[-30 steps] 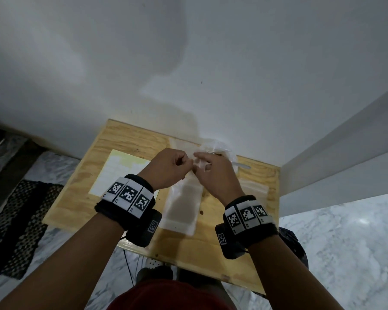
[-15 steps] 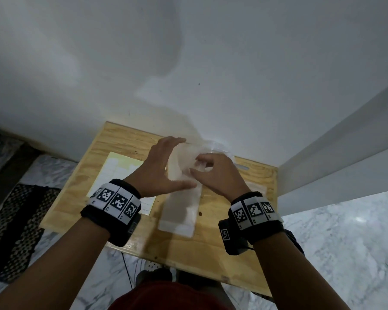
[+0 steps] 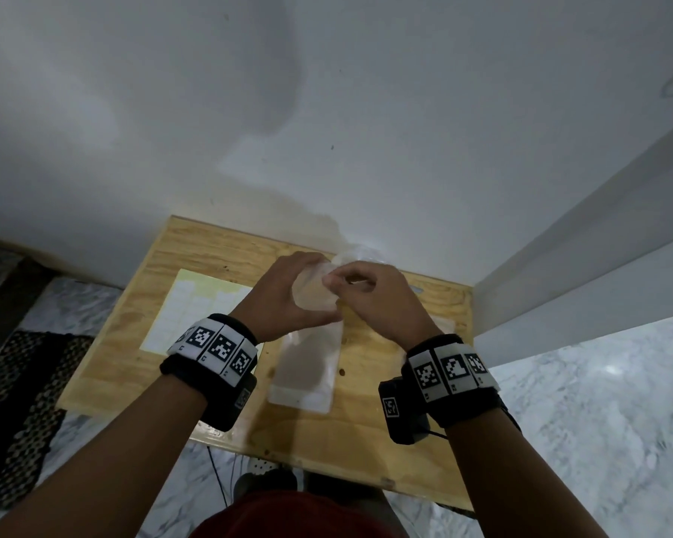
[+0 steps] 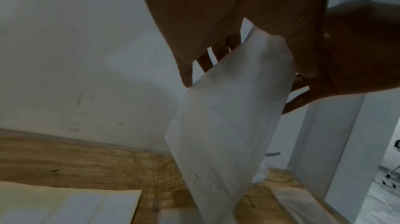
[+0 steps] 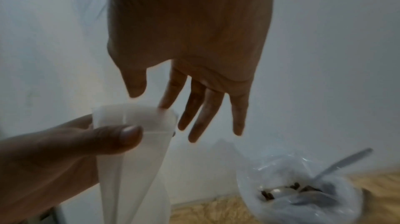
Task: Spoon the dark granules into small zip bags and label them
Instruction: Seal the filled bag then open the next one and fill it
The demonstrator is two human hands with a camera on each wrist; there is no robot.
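Left hand (image 3: 284, 300) grips small frosted plastic zip bag (image 5: 132, 150); right hand (image 3: 370, 300) open-fingered at its mouth. Clear bag of dark granules (image 5: 301, 193) with metal spoon (image 5: 344, 162) behind; label sheet (image 3: 187, 308) on wooden counter (image 3: 366, 432).

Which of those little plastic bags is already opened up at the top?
The zip bag held up by the left hand: its mouth gapes open. The other bags lie flat on the wooden table.
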